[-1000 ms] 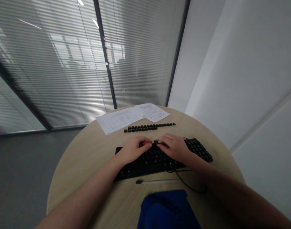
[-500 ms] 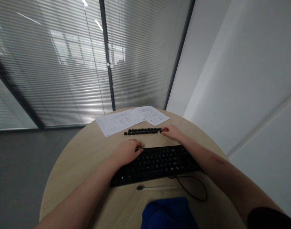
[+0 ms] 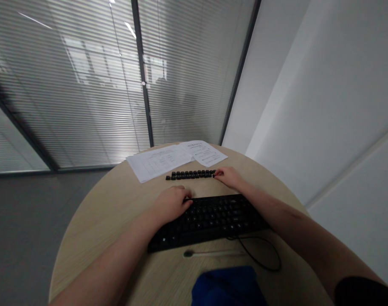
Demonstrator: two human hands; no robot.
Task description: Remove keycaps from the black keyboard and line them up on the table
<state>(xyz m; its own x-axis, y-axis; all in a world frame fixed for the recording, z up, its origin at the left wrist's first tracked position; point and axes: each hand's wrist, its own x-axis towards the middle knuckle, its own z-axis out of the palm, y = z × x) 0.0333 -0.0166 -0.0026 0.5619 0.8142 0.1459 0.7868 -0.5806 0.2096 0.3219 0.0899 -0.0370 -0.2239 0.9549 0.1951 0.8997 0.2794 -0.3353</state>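
Observation:
A black keyboard [image 3: 213, 219] lies on the round wooden table [image 3: 95, 221]. My left hand [image 3: 173, 203] rests over its upper left part, thumb and fingers apart at the edge, with nothing visible between them. Beyond the keyboard, two rows of loose black keycaps [image 3: 190, 174] stand on the table. My right hand [image 3: 227, 176] is at the right end of these rows, its fingertips pinched together on a keycap there, which they partly hide.
Printed papers [image 3: 162, 160] lie behind the keycaps. Nearer me are a thin brush-like tool [image 3: 213, 253], a looped black cable [image 3: 273, 268] and a blue cloth [image 3: 227, 287]. A white wall [image 3: 340, 106] rises at the right, glass with blinds [image 3: 95, 106] ahead.
The camera view has shifted slightly. The fingers of my right hand have closed in a little at the right end of the keycap rows; my left hand has hardly moved.

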